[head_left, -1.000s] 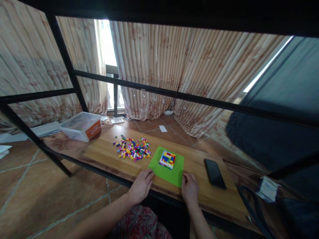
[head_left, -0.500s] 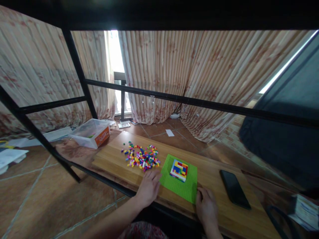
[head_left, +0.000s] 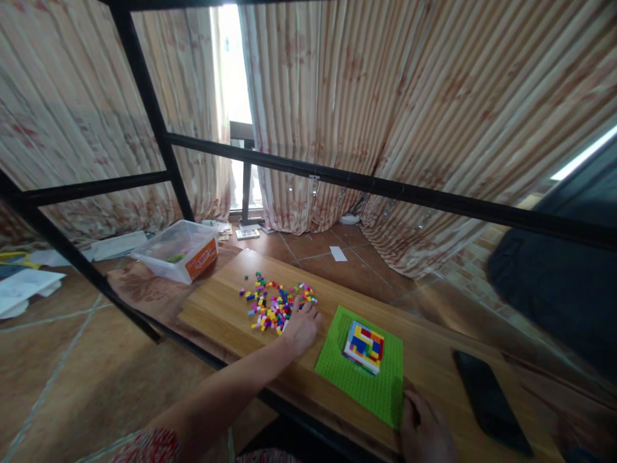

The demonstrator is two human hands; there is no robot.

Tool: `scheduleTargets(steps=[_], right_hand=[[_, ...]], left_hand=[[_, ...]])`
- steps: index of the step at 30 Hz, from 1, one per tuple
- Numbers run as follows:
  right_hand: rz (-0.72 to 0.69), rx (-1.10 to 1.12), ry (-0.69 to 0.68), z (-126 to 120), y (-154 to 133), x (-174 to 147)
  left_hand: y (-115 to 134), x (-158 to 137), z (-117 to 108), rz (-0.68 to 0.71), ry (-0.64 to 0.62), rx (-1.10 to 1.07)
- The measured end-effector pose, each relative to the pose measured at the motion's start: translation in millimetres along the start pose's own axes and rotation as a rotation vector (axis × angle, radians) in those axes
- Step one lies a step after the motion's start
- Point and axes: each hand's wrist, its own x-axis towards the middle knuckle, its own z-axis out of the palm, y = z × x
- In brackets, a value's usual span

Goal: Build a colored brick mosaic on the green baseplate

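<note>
My left hand point(head_left: 303, 329) reaches over the right side of a pile of small coloured bricks point(head_left: 270, 313), palm down with its fingers apart and their tips among the bricks. To its right, a green studded baseplate point(head_left: 332, 366) lies flat, bearing a low square build of multicoloured bricks point(head_left: 365, 348) with white, red, yellow and blue on top. Curled at the baseplate's right edge is my right hand point(head_left: 428, 426), its fingertips closed on that edge; part of the hand is cut off by the frame's bottom.
The wooden board point(head_left: 226, 289) carries a black phone point(head_left: 491, 402) on the right. Behind its left end stands a clear plastic box point(head_left: 168, 257) with an orange label. Black metal bars point(head_left: 308, 170) cross in front of the curtains point(head_left: 332, 109). A white paper point(head_left: 338, 254) lies on the tiled floor.
My left hand has moved forward from the pile's near edge onto the bricks, and its fingers have spread. My right hand stays by the baseplate's edge. The camera view has tilted down and shifted.
</note>
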Motion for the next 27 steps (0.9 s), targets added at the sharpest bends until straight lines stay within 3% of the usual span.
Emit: scheduleTargets(steps=[10,15,22,27], right_hand=[[-0.025,-0.046,0.032,-2,0,-2],[-0.025,-0.043,0.018,-5,-5,-2],[-0.001,-0.064,0.010,-10,-11,-2],[0.012,-0.040,0.024,-8,-8,-2]], left_hand=[[-44,-10,-12,-0.017,0.003,-0.013],[-56,6,-22,-0.122,0.041,-0.107],[-47,67,-11,-0.285,-0.069,-0.151],[-34,79,8,-0.304,-0.159,-0.124]])
